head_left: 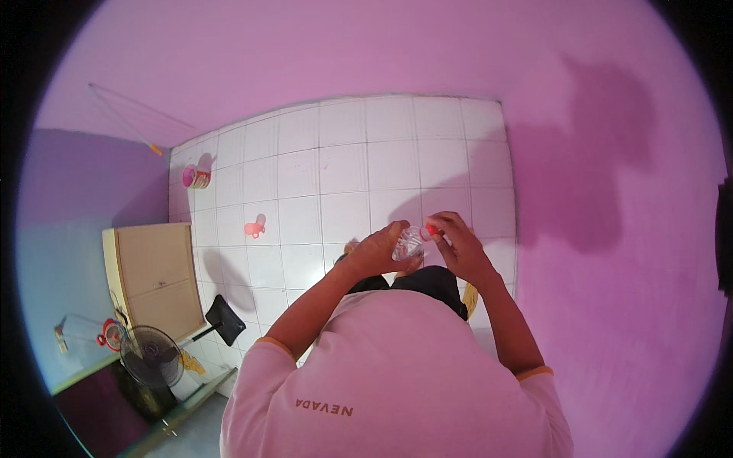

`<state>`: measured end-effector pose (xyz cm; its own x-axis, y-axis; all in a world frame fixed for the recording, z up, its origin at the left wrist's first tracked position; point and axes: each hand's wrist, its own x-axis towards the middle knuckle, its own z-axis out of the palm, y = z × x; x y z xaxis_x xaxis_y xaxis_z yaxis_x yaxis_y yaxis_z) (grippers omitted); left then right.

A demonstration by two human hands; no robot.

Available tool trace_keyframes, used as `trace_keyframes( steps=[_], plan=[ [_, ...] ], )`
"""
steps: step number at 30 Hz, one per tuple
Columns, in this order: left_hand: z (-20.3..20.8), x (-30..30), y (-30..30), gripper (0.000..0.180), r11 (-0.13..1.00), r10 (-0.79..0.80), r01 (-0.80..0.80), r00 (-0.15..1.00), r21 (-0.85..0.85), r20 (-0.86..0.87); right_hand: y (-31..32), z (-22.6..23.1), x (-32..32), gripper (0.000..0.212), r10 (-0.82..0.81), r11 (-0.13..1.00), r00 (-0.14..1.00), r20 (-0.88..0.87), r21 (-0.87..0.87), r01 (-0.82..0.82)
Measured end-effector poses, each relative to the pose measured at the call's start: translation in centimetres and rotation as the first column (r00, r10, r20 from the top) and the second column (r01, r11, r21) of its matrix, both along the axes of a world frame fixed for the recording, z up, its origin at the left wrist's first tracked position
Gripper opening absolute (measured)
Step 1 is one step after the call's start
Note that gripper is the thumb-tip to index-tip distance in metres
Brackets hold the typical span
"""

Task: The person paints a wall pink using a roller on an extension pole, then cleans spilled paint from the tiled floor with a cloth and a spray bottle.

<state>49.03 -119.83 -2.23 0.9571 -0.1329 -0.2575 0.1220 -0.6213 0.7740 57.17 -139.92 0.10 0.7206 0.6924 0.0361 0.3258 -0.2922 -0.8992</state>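
A clear, ribbed plastic bottle (407,243) is held in front of my body, lying tilted with its neck toward the right. My left hand (376,250) wraps round its body, thumb on the near side. At the neck sits a red cap (433,230), pinched between the fingertips of my right hand (462,248). Whether the cap is still seated on the neck or loose is too small to tell. Below the hands are my dark shorts (439,281) and part of a bare foot.
On the white tiled floor (343,172) lie a small red plastic item (254,227) and, farther left, a pink-rimmed bucket (197,177). A black dustpan (226,320), a beige cabinet (156,278) and a fan (152,356) stand at lower left. A pink wall (611,305) rises on the right.
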Motion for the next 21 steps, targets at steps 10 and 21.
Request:
trace_keyframes(
  steps=[10,21],
  plan=[
    [7.3,-6.6,11.3,0.067,0.965,0.239,-0.211,0.95,-0.153,0.199,11.2,3.8,-3.7,0.029,-0.104,0.978,0.983,0.151,0.196,0.073],
    [5.1,-18.7,26.5,0.066,0.908,0.418,-0.391,0.856,-0.147,0.305,32.3,8.3,-11.5,0.028,0.47,0.866,0.788,0.397,-0.033,-0.499]
  ],
)
